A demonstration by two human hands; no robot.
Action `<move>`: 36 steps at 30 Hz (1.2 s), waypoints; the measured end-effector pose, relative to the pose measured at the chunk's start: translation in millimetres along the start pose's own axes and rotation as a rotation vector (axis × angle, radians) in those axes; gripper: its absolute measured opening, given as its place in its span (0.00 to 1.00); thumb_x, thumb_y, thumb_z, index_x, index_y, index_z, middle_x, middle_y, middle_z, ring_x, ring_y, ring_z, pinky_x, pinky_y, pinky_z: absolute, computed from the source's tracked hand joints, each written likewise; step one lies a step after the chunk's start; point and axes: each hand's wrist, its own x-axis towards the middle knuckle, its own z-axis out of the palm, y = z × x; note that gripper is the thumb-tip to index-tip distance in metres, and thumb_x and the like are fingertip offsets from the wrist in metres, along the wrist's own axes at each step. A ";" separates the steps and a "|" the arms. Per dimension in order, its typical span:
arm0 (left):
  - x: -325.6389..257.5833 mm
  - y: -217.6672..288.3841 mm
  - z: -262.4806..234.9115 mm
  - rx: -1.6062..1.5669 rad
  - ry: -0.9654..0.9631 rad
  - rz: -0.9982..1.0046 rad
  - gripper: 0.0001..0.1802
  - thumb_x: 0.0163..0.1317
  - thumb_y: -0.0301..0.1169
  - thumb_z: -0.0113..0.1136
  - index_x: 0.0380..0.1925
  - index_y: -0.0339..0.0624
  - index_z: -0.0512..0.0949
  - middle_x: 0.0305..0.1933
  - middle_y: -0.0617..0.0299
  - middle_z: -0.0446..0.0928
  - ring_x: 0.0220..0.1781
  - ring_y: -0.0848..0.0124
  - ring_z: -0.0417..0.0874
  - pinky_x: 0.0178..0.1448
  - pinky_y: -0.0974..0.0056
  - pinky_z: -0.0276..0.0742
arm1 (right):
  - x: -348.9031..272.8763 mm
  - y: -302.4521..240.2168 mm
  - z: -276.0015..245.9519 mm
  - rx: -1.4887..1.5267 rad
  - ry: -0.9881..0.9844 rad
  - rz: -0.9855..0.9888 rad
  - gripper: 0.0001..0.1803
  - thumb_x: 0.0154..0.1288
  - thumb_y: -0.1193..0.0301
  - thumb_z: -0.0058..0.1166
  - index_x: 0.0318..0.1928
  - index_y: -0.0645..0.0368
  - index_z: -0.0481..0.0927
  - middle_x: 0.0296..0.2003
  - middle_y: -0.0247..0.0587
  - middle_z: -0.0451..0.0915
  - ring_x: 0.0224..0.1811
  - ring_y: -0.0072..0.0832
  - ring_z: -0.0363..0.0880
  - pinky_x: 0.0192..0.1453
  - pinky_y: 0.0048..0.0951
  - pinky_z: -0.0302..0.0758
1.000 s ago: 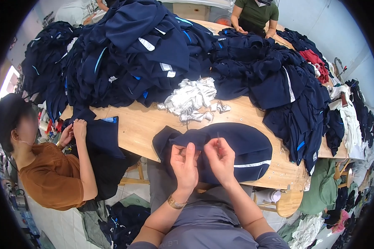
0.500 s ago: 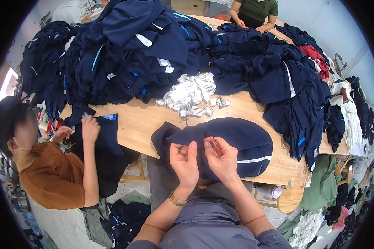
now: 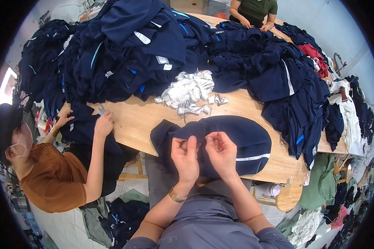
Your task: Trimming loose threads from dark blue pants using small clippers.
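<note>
The navy garment (image 3: 243,135) lay at the table's (image 3: 139,124) near edge, long axis left to right, beneath and beyond 2 equally near hands. The left hand (image 3: 185,157) pinched its cloth; the curled right hand's (image 3: 221,152) grip I could not tell.

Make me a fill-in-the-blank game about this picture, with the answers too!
1. The left hand and the right hand are at a navy garment with a stripe coloured ____.
2. The gold-coloured wristband circles the person's ____ wrist.
3. The co-worker on the far side of the wooden table wears a top coloured ____.

Missing words: white; left; green.
</note>
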 end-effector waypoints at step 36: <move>4.9 20.0 5.5 -0.251 0.001 -0.225 0.05 0.67 0.28 0.49 0.39 0.40 0.67 0.36 0.62 0.75 0.39 0.76 0.77 0.54 0.61 0.75 | -0.6 7.8 -4.0 0.206 -0.057 0.057 0.06 0.60 0.74 0.56 0.31 0.61 0.73 0.15 0.20 0.60 0.17 0.07 0.51 0.20 0.14 0.48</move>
